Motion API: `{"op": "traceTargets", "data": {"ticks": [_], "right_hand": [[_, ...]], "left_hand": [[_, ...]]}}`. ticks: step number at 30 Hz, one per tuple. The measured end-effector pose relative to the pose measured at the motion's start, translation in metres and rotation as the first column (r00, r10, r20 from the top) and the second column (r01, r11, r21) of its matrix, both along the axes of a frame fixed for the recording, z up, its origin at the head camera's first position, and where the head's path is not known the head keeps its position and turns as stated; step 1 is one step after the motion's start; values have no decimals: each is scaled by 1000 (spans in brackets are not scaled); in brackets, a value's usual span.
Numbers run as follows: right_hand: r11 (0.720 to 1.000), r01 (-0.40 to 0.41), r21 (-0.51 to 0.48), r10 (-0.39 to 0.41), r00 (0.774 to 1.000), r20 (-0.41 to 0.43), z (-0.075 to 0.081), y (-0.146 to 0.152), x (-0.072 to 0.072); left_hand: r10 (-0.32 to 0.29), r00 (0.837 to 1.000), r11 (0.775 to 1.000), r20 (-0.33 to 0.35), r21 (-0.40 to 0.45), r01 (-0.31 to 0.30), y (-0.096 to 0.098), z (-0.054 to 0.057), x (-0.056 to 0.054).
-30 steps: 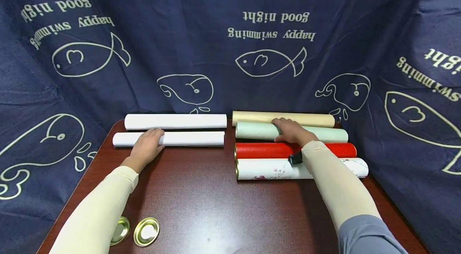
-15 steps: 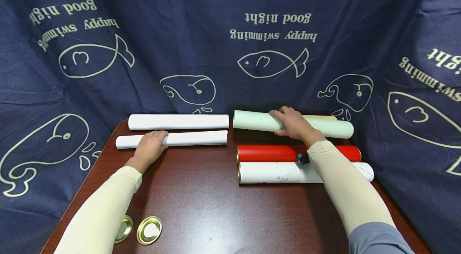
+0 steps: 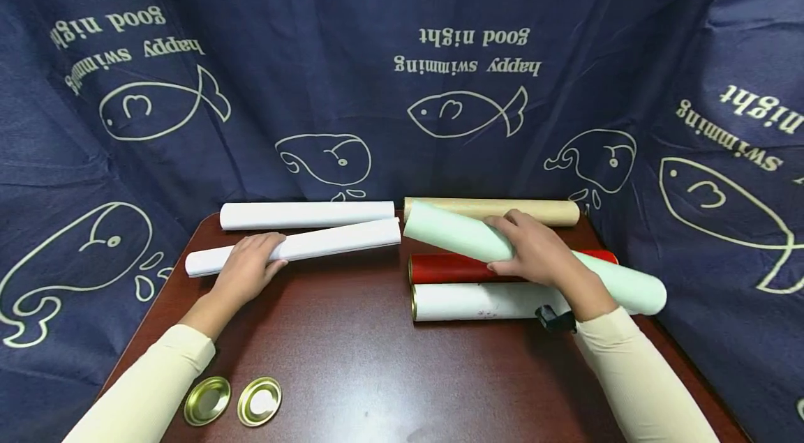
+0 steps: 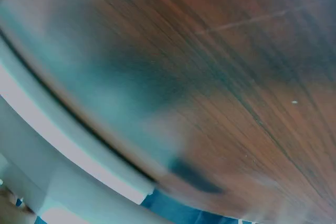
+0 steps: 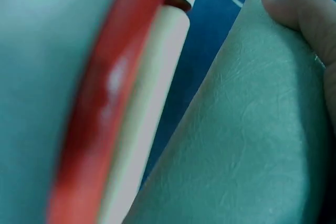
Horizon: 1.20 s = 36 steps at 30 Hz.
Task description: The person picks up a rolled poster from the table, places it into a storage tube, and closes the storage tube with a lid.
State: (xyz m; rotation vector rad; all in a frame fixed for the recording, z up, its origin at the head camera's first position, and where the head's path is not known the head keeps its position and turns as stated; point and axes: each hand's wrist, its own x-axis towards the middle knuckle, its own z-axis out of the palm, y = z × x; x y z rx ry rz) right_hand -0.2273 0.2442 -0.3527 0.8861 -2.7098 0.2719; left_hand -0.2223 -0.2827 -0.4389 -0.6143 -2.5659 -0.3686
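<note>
Table (image 3: 377, 373): dark reddish wood, glossy, backed by navy fish-print curtain (image 3: 352, 73). Left hand (image 3: 248, 268) grasping nearer white roll (image 3: 342, 239), back left; right hand (image 3: 537, 253) gripping pale green tube (image 3: 463, 231), slanted over red tube (image 3: 446, 268).

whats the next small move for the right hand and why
Probably draw the green tube toward the table's middle, clear of the red tube it crosses in the head view: the right hand grips it at a slant, and the left hand holds a white roll whose end appears nearby.
</note>
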Motion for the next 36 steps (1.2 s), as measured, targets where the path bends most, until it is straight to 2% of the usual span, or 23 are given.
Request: {"op": "traceTargets", "data": {"ticks": [6, 11, 15, 19, 24, 28, 36], "right_hand": [[992, -49, -114, 44, 998, -40, -27, -2, 23], [977, -96, -190, 80, 993, -92, -41, -7, 29], [971, -120, -206, 103, 990, -93, -49, -9, 34], [975, -111, -195, 97, 992, -80, -54, -10, 40], [979, -89, -184, 81, 995, -49, -59, -14, 50], [985, -78, -153, 70, 996, -60, -64, -17, 57], [984, -84, -154, 68, 992, -109, -78, -19, 69]], "left_hand": [[-20, 1000, 1000, 23, 22, 20, -8, 13, 32], [-33, 999, 998, -19, 48, 34, -19, 19, 54], [-35, 999, 998, -41, 47, 37, -25, 22, 73], [-39, 998, 998, -39, 37, 41, -28, 23, 90], [-47, 997, 997, -66, 55, 51, -33, 27, 106], [-67, 994, 995, -80, 71, 73, -35, 29, 116], [-105, 989, 991, -105, 67, 113, -31, 29, 126]]}}
